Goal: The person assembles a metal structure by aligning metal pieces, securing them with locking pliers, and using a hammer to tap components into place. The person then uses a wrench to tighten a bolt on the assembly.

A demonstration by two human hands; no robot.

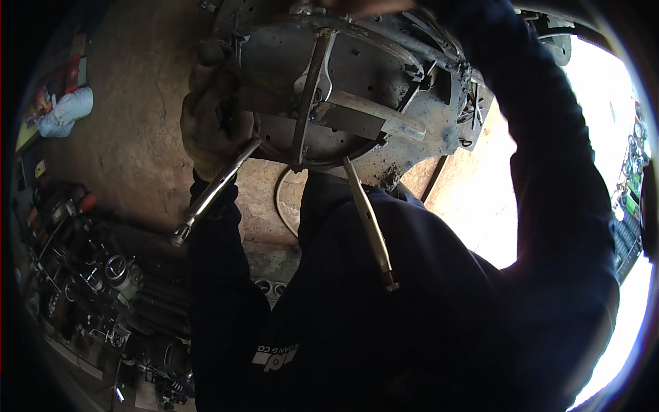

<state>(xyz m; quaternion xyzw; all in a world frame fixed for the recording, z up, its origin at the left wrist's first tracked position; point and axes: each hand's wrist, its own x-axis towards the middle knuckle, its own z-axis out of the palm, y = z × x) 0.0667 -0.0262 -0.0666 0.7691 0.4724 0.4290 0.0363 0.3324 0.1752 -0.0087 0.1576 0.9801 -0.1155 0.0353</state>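
A round metal frame [307, 103] with a curved crossbar and rods sticking out lies over a worn steel plate [439, 120]. One shiny rod [218, 191] points down-left and ends in a toothed-looking tip. A second, yellowish rod [369, 218] reaches toward my body and has a bolt-like end. My left hand [214, 120], in a thick dark glove, is closed on the left side of the frame, next to the shiny rod. At the top edge is my right hand [371, 5], cut off by the picture, beyond the frame's far side; its fingers are hidden.
Dark metal parts and tools [117, 281] are piled on the floor at lower left. A pale cloth or bag [65, 112] lies at far left beside red items. A thin curved cable [280, 199] hangs below the plate. Bright light falls on the floor at right.
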